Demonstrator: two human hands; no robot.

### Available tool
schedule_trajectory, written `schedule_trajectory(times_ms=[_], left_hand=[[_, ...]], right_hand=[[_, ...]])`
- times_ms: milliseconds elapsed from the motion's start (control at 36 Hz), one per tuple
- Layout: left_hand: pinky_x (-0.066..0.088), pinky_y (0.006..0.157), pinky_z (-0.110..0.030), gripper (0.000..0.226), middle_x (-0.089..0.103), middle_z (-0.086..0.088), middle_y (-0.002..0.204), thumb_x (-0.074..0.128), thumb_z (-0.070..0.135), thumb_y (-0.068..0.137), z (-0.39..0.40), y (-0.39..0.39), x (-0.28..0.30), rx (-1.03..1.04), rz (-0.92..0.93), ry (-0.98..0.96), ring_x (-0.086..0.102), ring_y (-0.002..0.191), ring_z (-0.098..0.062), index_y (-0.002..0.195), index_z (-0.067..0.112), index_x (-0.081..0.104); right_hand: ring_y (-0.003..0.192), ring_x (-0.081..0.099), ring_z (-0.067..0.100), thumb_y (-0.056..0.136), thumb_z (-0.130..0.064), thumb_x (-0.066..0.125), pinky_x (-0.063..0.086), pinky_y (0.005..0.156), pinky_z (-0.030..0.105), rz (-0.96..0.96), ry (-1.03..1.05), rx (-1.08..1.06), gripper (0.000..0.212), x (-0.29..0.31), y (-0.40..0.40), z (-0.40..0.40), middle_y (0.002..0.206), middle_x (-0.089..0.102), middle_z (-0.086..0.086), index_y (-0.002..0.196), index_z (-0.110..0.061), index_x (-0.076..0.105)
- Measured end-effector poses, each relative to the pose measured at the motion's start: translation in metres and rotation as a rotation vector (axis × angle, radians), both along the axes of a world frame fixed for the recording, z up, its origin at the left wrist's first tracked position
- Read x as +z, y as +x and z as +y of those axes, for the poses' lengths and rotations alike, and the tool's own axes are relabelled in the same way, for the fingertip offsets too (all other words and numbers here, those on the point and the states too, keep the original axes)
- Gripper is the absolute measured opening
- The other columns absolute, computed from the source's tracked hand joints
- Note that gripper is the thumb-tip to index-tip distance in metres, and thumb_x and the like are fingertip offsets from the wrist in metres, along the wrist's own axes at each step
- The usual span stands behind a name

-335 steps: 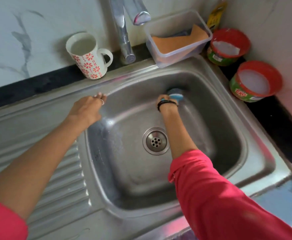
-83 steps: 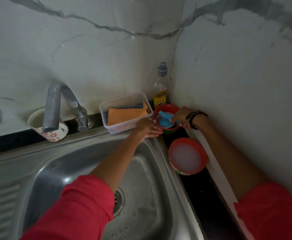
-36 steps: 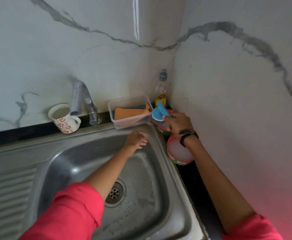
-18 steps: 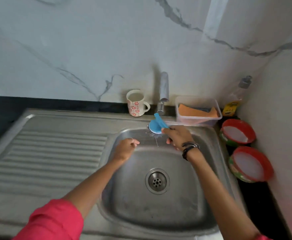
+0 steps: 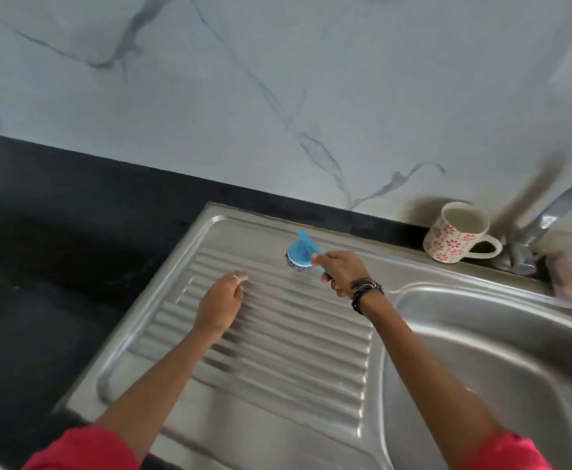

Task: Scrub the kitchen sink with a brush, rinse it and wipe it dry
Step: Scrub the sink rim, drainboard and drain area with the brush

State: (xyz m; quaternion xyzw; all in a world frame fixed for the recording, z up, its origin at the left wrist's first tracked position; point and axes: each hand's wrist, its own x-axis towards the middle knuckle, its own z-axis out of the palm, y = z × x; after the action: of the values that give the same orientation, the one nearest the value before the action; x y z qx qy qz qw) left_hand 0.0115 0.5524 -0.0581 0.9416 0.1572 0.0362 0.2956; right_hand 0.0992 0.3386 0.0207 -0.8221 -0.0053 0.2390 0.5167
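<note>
While the scrubbing stage looks to be under way, nothing here shows rinsing or drying begun, so I judge the task well short of halfway. Furthest left, the left hand (image 5: 221,305) rests on the ribbed drainboard (image 5: 271,361), its fingers loosely curled and close together, holding nothing, the fingertips touching the ridges. Just beyond and to the right of those fingertips the blue brush (image 5: 300,255) sits head-down on the flat strip at the back of the drainboard. The right hand (image 5: 344,278) grips its handle, fingers wrapped round it with the forefinger laid toward the head; most of the handle is hidden inside the fist. To the right of that wrist lies the sink basin (image 5: 501,361), its steel dull and streaked, with no water running from the tap (image 5: 545,225) as far as I can see. Behind the right hand's knuckles, near the tap, stands a flowered mug (image 5: 454,237). Left to do, by my reading: the rest of the drainboard, then rinsing and wiping dry; no cloth is in either hand.
</note>
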Motion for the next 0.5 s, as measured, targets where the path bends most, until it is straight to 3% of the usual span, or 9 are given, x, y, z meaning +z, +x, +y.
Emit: schedule_trajectory(times_ms=[167, 278, 333, 389, 444, 500], left_hand=[[0.022, 0.114, -0.032, 0.041, 0.035, -0.005, 0.149, 0.043, 0.019, 0.098, 0.079, 0.023, -0.005, 0.006, 0.044, 0.080, 0.029, 0.139, -0.018, 0.138, 0.011, 0.045], [0.027, 0.111, -0.030, 0.037, 0.047, -0.007, 0.141, 0.046, 0.022, 0.098, 0.108, 0.036, -0.008, -0.040, 0.003, 0.200, 0.041, 0.133, -0.020, 0.131, 0.007, 0.053], [0.040, 0.101, -0.032, 0.031, 0.062, -0.010, 0.123, 0.051, 0.019, 0.095, 0.114, 0.040, -0.011, -0.046, -0.070, 0.252, 0.057, 0.116, -0.024, 0.121, 0.006, 0.062], [0.052, 0.079, -0.033, 0.020, 0.072, -0.010, 0.096, 0.058, 0.014, 0.090, 0.115, 0.042, -0.013, -0.018, -0.150, 0.296, 0.067, 0.089, -0.028, 0.105, 0.006, 0.070], [0.052, 0.060, -0.030, 0.011, 0.071, -0.009, 0.075, 0.063, 0.012, 0.086, 0.114, 0.042, -0.013, 0.004, -0.195, 0.347, 0.066, 0.068, -0.027, 0.090, 0.007, 0.072], [0.050, 0.054, -0.027, 0.006, 0.069, -0.007, 0.068, 0.066, 0.011, 0.083, 0.114, 0.041, -0.014, 0.010, -0.206, 0.375, 0.063, 0.063, -0.025, 0.083, 0.009, 0.072]], right_hand=[[0.048, 0.045, 0.010, 0.095, -0.027, 0.047, 0.037, 0.048, 0.020, -0.108, -0.097, 0.179, 0.027, -0.004, 0.033, 0.084, 0.067, 0.061, 0.001, 0.111, -0.012, 0.063], [0.064, 0.058, 0.019, 0.094, -0.025, 0.046, 0.045, 0.061, 0.028, -0.170, -0.294, 0.232, 0.027, -0.012, 0.056, 0.107, 0.095, 0.069, 0.010, 0.108, -0.008, 0.061], [0.082, 0.062, 0.026, 0.092, -0.025, 0.045, 0.044, 0.068, 0.031, -0.221, -0.439, 0.246, 0.027, -0.018, 0.064, 0.112, 0.098, 0.070, 0.012, 0.103, -0.007, 0.063], [0.089, 0.063, 0.028, 0.092, -0.023, 0.045, 0.042, 0.068, 0.029, -0.243, -0.496, 0.253, 0.026, -0.022, 0.067, 0.122, 0.096, 0.070, 0.014, 0.100, -0.006, 0.063], [0.088, 0.064, 0.028, 0.092, -0.023, 0.045, 0.048, 0.072, 0.031, -0.278, -0.536, 0.272, 0.025, -0.024, 0.071, 0.141, 0.094, 0.069, 0.013, 0.098, -0.006, 0.063], [0.088, 0.065, 0.027, 0.093, -0.024, 0.046, 0.053, 0.080, 0.035, -0.291, -0.534, 0.298, 0.026, -0.026, 0.076, 0.169, 0.096, 0.068, 0.013, 0.100, -0.006, 0.062]])
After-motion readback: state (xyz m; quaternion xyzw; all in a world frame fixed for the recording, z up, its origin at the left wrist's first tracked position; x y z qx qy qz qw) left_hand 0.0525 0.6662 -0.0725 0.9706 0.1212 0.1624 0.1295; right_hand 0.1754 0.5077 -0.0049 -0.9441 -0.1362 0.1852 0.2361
